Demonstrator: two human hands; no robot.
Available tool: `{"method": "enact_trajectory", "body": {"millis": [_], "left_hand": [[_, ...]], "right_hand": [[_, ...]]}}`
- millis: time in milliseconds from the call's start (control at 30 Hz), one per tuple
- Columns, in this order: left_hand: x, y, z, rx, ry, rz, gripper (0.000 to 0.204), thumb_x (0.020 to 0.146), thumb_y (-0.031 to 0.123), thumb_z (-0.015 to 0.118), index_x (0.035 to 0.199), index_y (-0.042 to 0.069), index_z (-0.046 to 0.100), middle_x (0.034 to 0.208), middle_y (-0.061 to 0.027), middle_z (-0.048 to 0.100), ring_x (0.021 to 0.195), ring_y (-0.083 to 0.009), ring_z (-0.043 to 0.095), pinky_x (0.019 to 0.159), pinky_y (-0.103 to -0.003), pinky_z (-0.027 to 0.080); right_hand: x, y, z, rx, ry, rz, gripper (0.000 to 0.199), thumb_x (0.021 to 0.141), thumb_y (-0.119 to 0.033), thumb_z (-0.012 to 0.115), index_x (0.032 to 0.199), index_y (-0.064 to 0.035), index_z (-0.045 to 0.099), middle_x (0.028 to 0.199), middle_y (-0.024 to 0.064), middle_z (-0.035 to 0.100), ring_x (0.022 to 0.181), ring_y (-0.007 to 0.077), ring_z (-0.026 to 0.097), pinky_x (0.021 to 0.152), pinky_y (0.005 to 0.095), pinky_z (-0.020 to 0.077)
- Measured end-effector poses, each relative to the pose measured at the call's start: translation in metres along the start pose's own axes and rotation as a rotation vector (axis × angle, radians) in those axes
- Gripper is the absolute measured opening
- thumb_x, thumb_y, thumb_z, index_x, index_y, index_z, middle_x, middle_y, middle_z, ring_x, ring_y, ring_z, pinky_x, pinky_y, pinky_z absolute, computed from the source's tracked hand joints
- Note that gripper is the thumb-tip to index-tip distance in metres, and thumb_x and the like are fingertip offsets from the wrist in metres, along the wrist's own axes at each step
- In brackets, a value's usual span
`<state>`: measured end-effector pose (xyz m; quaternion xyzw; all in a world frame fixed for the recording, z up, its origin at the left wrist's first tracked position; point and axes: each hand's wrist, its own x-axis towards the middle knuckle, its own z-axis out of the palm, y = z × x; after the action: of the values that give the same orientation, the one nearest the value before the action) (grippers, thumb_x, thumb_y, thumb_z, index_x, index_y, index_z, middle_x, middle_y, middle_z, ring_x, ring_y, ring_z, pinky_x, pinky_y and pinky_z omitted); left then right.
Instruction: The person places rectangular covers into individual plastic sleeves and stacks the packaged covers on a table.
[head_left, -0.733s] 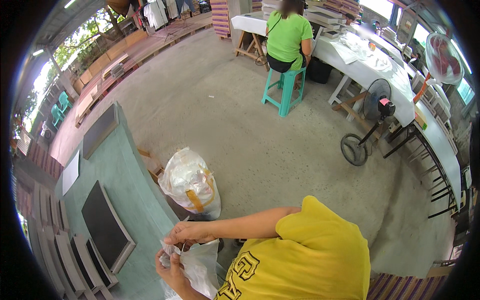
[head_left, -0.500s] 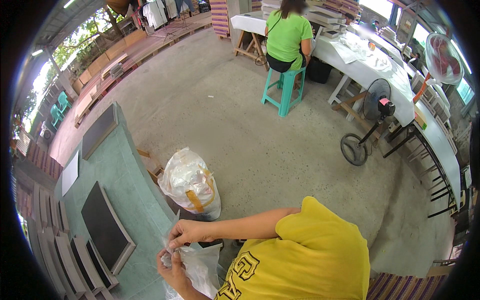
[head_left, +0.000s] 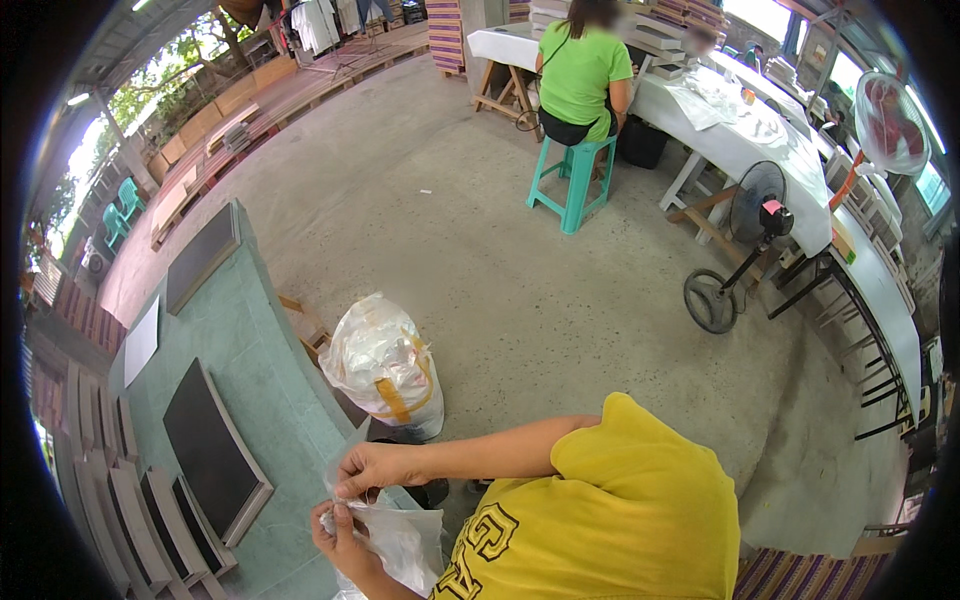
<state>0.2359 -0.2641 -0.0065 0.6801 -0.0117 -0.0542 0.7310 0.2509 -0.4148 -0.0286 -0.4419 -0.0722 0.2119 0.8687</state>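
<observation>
Both hands pinch a clear plastic bag (head_left: 395,540) at the surface (head_left: 260,370) edge: right hand (head_left: 365,468) above, left hand (head_left: 340,530) below (fingers closed on it). Dark frame (head_left: 212,460) just left; open concrete floor (head_left: 480,250) to the right.

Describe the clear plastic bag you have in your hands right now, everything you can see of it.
The clear plastic bag is thin, crinkled and see-through with whitish glare. It hangs limp at the edge of the green table, in front of the yellow shirt. The left hand grips it from below, and the right hand pinches its top edge with its fingers. Its contents cannot be made out.
</observation>
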Motion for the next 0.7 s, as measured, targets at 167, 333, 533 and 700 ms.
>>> {"method": "enact_trajectory", "body": {"millis": [167, 333, 533, 700], "left_hand": [[-0.006, 0.001, -0.011, -0.026, 0.043, 0.005, 0.014, 0.077, 0.017, 0.059, 0.076, 0.007, 0.049, 0.056, 0.0027, 0.043, 0.048, -0.0049, 0.038, 0.041, -0.017, 0.027], [-0.026, -0.006, -0.04, 0.024, 0.146, -0.047, 0.013, 0.077, 0.016, 0.058, 0.079, 0.007, 0.049, 0.057, 0.0023, 0.043, 0.048, -0.0063, 0.04, 0.043, -0.018, 0.029], [-0.067, -0.028, -0.142, 0.066, 0.457, -0.079, 0.028, 0.074, 0.018, 0.061, 0.097, 0.008, 0.049, 0.072, -0.0017, 0.051, 0.064, -0.0091, 0.049, 0.05, -0.021, 0.037], [-0.123, 0.002, -0.213, 0.32, 0.775, -0.205, 0.02, 0.073, 0.017, 0.057, 0.085, 0.002, 0.056, 0.068, -0.0062, 0.055, 0.057, -0.0145, 0.05, 0.05, -0.027, 0.042]], "right_hand": [[0.004, 0.005, 0.006, 0.005, -0.059, 0.027, 0.024, 0.073, -0.025, 0.067, 0.073, -0.0036, 0.056, 0.063, 0.0002, 0.053, 0.056, 0.0082, 0.049, 0.053, 0.0205, 0.0397], [0.01, 0.013, 0.024, 0.054, -0.119, 0.126, 0.023, 0.073, -0.024, 0.066, 0.075, -0.0035, 0.055, 0.064, 0.0008, 0.054, 0.056, 0.0086, 0.049, 0.052, 0.0207, 0.0399], [0.029, 0.028, 0.048, 0.199, -0.306, 0.22, 0.021, 0.077, -0.02, 0.063, 0.079, -0.0018, 0.054, 0.069, 0.003, 0.056, 0.059, 0.0098, 0.052, 0.054, 0.0207, 0.0417], [0.026, 0.021, 0.056, 0.17, -0.368, 0.258, 0.022, 0.075, -0.021, 0.065, 0.077, -0.0009, 0.055, 0.072, 0.0045, 0.058, 0.061, 0.0117, 0.054, 0.056, 0.0196, 0.0432]]}}
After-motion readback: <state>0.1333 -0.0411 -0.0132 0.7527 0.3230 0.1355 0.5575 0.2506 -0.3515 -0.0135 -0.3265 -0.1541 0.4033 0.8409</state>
